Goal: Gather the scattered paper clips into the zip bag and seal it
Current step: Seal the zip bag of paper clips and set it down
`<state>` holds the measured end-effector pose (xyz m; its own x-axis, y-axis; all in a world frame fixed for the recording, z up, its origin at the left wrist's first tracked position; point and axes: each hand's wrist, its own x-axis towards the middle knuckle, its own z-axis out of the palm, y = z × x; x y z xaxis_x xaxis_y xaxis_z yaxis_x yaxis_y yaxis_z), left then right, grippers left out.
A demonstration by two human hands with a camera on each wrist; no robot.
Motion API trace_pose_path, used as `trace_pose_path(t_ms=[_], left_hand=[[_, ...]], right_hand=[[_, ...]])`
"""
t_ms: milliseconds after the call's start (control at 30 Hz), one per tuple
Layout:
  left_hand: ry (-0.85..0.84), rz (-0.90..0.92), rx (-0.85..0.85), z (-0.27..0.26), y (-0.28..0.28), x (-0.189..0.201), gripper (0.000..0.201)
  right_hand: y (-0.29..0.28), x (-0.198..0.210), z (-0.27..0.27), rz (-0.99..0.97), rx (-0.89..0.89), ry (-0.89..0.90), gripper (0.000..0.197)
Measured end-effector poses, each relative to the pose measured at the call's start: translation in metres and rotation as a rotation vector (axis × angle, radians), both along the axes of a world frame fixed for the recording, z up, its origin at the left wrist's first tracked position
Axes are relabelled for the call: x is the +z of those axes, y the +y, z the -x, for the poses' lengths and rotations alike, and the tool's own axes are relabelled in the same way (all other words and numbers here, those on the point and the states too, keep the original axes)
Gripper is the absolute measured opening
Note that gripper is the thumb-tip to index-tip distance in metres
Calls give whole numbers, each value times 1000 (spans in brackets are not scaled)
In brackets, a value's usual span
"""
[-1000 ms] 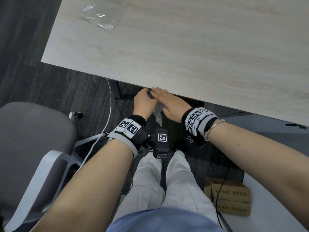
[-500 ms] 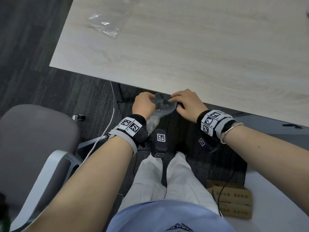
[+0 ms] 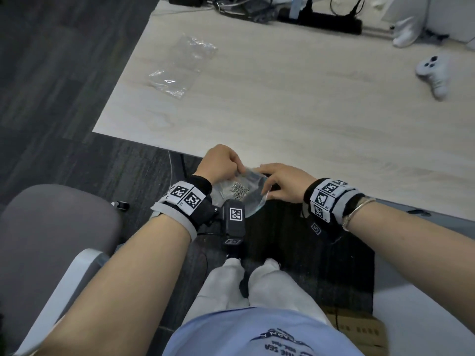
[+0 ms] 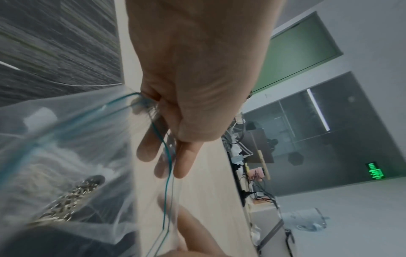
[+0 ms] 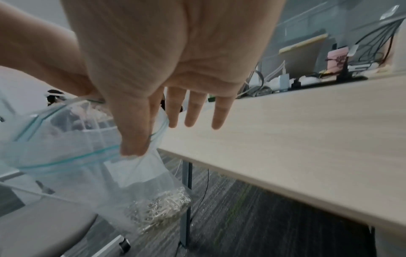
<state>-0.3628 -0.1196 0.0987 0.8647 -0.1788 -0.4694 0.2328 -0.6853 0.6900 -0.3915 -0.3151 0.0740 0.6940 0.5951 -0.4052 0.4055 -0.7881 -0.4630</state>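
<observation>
Both hands pinch the mouth of the zip bag (image 3: 241, 191): left hand (image 3: 222, 163) grips one end of the rim between thumb and fingers, right hand (image 3: 284, 182) pinches the other end with thumb and index, remaining fingers straight. Bag hangs off the near edge of the table (image 3: 282, 104), above the lap. Paper clips (image 3: 239, 191) lie heaped at its bottom. Teal zip line (image 5: 72, 157) appears unsealed, mouth gaping. Judged step: sealing. Next move calls for pressing the strips together along the mouth. Second clear bag (image 3: 180, 65) near the far left corner; contents unreadable. Stray clips cannot be ruled out.
</observation>
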Motion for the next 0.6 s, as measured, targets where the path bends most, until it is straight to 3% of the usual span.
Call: trace_pose_path(t_ms=[200,467,600], left_hand=[[-103,118,21,-21,-14,28,43],[-143,255,-165,-40,-34,75,31],[-136,232,-243,-53,-44,94,29]], right_hand=[[-21,45,-10,-122,-211,-76,20],[-49,104,-17,-309,-535,-321,17],[-66,119,-25,-338,-642,-396,21]])
